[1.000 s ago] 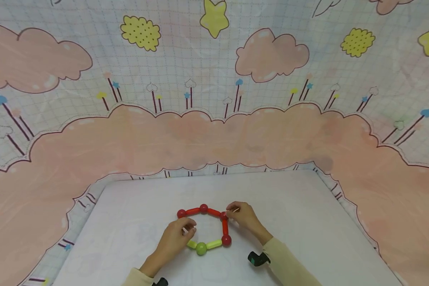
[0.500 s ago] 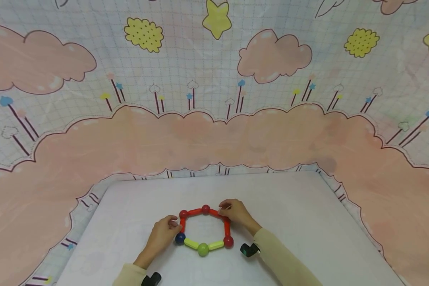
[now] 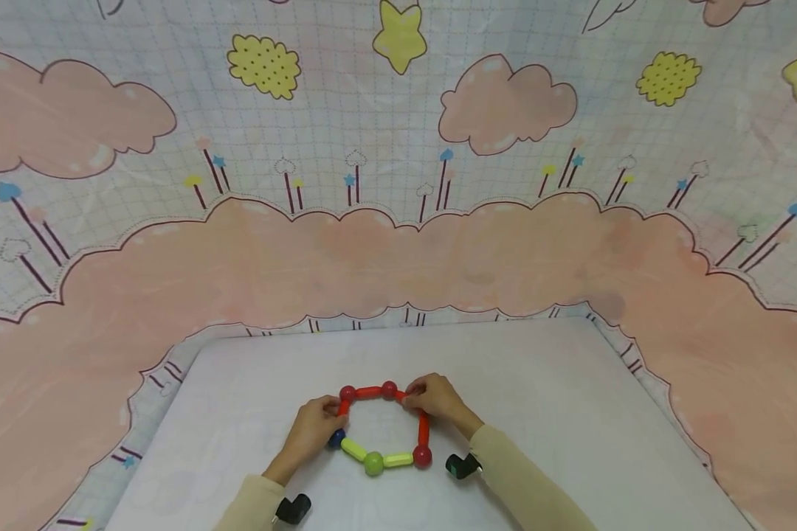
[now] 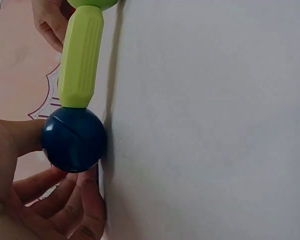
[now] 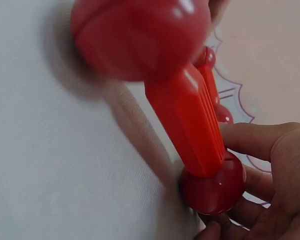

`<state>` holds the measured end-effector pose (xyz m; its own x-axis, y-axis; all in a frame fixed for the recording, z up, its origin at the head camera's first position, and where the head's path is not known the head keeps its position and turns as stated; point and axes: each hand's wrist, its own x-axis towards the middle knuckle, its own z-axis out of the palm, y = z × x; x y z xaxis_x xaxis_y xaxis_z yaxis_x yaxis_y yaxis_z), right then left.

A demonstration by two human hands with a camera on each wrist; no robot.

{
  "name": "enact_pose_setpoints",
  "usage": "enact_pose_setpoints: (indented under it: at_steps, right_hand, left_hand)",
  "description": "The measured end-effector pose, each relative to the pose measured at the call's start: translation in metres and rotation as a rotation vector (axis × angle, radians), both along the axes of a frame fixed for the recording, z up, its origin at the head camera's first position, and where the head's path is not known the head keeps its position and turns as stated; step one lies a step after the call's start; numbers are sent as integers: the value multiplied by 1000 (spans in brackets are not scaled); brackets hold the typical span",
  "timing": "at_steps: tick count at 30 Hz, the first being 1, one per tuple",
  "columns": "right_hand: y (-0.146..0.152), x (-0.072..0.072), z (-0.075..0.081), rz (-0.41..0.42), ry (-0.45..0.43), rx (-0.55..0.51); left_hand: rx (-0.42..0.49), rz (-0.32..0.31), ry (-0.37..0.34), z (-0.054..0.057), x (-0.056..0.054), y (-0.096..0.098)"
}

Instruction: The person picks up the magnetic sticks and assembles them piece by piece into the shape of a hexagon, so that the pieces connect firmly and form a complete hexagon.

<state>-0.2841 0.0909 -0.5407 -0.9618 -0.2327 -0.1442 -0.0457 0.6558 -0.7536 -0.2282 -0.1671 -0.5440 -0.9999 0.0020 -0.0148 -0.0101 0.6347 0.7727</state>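
Note:
A closed ring of magnetic sticks and balls lies on the white table (image 3: 538,413). Red sticks join red balls at the back and right; yellow-green sticks (image 3: 398,460) meet at a green ball (image 3: 374,463) in front. My left hand (image 3: 312,428) pinches the left red stick (image 3: 344,406), beside the blue ball (image 4: 74,140). At the back right corner, my right hand (image 3: 438,398) grips a red ball (image 5: 213,184), which it hides in the head view. From that ball a red stick (image 5: 190,125) runs to the front right red ball (image 3: 422,456).
A cloth printed with clouds and stars (image 3: 398,265) hangs behind the table and borders its sides. Black wrist cameras sit under both sleeves, the left one (image 3: 294,509) and the right one (image 3: 463,466), close above the tabletop.
My left hand drew back from over the ring's left side, uncovering the blue ball, then took hold of the left red stick. The back balls shifted slightly right. My right hand stays at its corner.

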Motion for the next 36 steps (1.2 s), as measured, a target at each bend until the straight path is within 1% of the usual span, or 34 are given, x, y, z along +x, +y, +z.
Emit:
enact_pose_setpoints:
  at_steps: [3, 6, 9, 12, 19, 27, 32, 36]
  right_hand:
    - [3, 3, 0, -8, -5, 5]
    - [6, 6, 0, -28, -14, 8]
    - [8, 8, 0, -33, 4, 11]
    - [10, 10, -1, -32, 38, 21]
    - [13, 12, -4, -68, 89, 13]
    - [14, 13, -7, -118, 93, -11]
    - [15, 14, -9, -139, 133, -19]
    - [17, 13, -11, -181, 141, -8]
  left_hand:
    - [-7, -17, 21, 0, -6, 1]
    - [-8, -25, 22, 0, -13, 3]
    - [-5, -30, 22, -1, -19, 7]
    - [6, -34, 19, -2, -23, 11]
    - [1, -38, 21, -1, -25, 16]
    - [4, -59, 28, -3, -24, 17]
    - [1, -70, 16, -4, -25, 20]
    - [2, -87, 12, -4, -26, 23]
